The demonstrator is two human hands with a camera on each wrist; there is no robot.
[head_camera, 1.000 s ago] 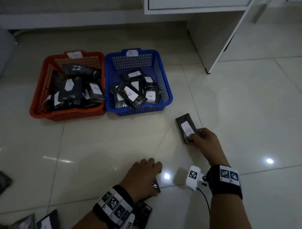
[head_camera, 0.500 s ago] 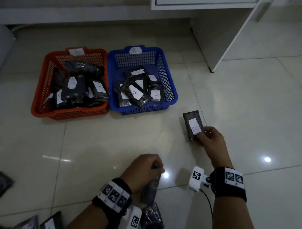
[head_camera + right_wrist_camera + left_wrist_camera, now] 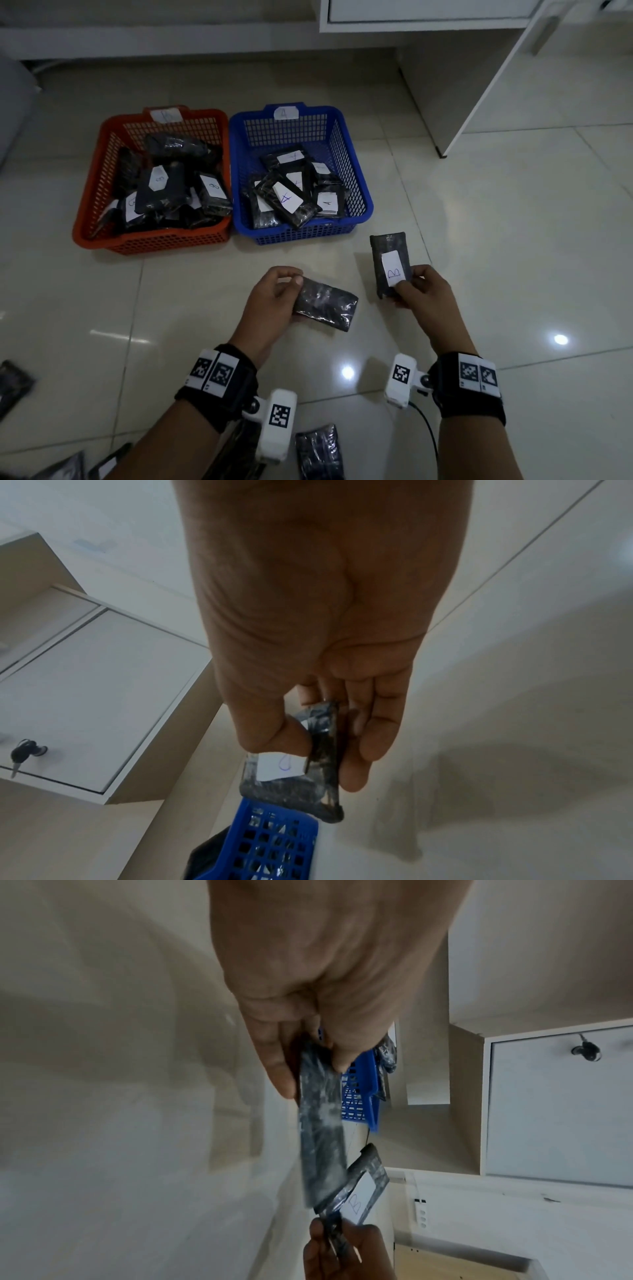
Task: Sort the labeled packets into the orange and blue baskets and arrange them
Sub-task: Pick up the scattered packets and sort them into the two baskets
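A glossy, pale tiled floor [image 3: 513,240] is seen throughout, with ceiling lights reflected in it and a white cabinet [image 3: 445,68] standing at the far right. A key is seen hanging in the lock of a cabinet door [image 3: 85,696] in the right wrist view.

Above the floor, a dark unlabelled-side packet [image 3: 325,306] is gripped at one end by the left hand [image 3: 270,305], thumb on top and fingers curled beneath, the packet lying nearly level. A second packet marked B [image 3: 390,263] is pinched at its near end by the right hand [image 3: 424,298], the thumb pressed on the white label and the fingers behind; it is held upright-facing, label toward the head camera. The two packets are held apart.

Beyond the hands, a blue basket [image 3: 356,192] tagged A is set on the floor, filled with A-labelled packets, and touching its left side an orange basket [image 3: 92,192] is piled with further packets. More loose packets [image 3: 318,452] are left on the floor near the wrists.
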